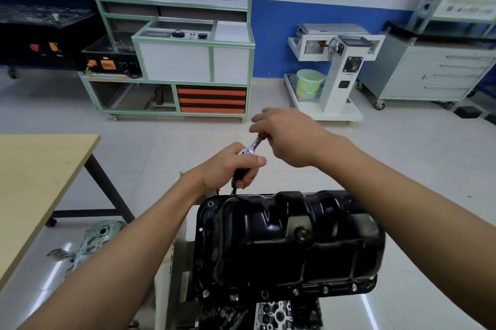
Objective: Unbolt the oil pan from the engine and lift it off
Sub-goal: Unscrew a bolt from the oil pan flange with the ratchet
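Observation:
A black oil pan (290, 243) sits on top of the upturned engine (279, 313) in front of me, with bolts visible along its near flange. A silver ratchet wrench (251, 147) stands over the pan's far left corner. My left hand (228, 168) grips the dark extension below the ratchet head, whose lower end meets the pan's far rim. My right hand (284, 136) holds the ratchet's handle, up and to the right of the head.
A wooden table (35, 182) stands at the left. A metal engine part (99, 238) lies on the floor below it. Training cabinets (177, 58), a white stand (332, 72) and a drawer cart (434, 72) line the far wall.

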`<state>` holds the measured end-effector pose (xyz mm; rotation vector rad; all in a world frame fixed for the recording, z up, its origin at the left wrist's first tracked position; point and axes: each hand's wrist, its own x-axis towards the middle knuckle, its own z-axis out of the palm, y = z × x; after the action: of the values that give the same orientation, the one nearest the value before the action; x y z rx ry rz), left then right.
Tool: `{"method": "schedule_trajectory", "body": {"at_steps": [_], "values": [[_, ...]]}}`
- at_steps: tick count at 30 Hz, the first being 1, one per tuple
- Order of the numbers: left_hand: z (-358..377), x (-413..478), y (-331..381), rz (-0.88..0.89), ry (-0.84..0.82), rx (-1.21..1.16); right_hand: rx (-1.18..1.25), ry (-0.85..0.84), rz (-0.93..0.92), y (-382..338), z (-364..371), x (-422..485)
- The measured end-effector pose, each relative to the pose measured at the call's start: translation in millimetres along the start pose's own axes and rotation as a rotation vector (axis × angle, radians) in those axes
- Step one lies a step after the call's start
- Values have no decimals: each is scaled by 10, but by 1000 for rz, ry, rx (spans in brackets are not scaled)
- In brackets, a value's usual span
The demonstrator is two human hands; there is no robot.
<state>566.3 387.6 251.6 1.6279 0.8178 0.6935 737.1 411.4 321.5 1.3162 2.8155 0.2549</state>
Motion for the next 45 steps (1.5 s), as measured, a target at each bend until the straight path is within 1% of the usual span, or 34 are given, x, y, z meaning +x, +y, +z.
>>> {"method": "schedule_trajectory", "body": {"at_steps": [2,4,6,8,10,13,15,17,19,21,24,25,27,28,29,31,34,37,39,42,43,45], "values": [[50,-2,-6,3,78,-33,36,-30,74,13,-17,-101],[102,-6,2,3,195,-72,55,-92,111,24,-77,-233],[138,6,19,-11,333,-115,141,-249,96,-27,-200,-375],[175,42,29,-10,433,-135,311,-452,56,-149,-312,-481],[226,65,32,13,467,-141,449,-577,23,-314,-349,-526],[245,66,1,35,489,-147,580,-607,26,-421,-339,-478],[200,52,-16,37,496,-150,637,-648,59,-353,-357,-444],[137,25,-27,36,462,-153,654,-674,68,-223,-394,-420],[78,-19,-27,39,401,-128,611,-658,34,-92,-432,-385],[38,-59,-22,28,310,-99,514,-566,33,52,-446,-325],[64,-85,25,7,117,-66,311,-303,80,166,-397,-185],[95,-76,39,0,77,-60,214,-210,61,145,-363,-137],[168,-47,69,-29,53,-56,-42,-37,-31,52,-247,-72],[199,-33,77,-43,53,-62,-116,21,-71,10,-184,-63],[222,-25,78,-52,61,-69,-142,44,-84,-11,-140,-64],[236,-22,66,-55,130,-84,-132,29,-50,-7,-101,-111],[215,-1,25,-61,323,-148,-80,-37,81,-12,-179,-240],[190,41,6,-51,478,-170,111,-237,79,-90,-335,-364],[183,50,-2,-40,520,-149,247,-335,22,-238,-385,-424],[191,42,-32,-22,529,-137,378,-313,-43,-480,-319,-449],[192,35,-40,-14,523,-140,396,-303,-52,-509,-300,-439],[167,1,-43,-1,497,-147,401,-342,-49,-452,-333,-408]]}}
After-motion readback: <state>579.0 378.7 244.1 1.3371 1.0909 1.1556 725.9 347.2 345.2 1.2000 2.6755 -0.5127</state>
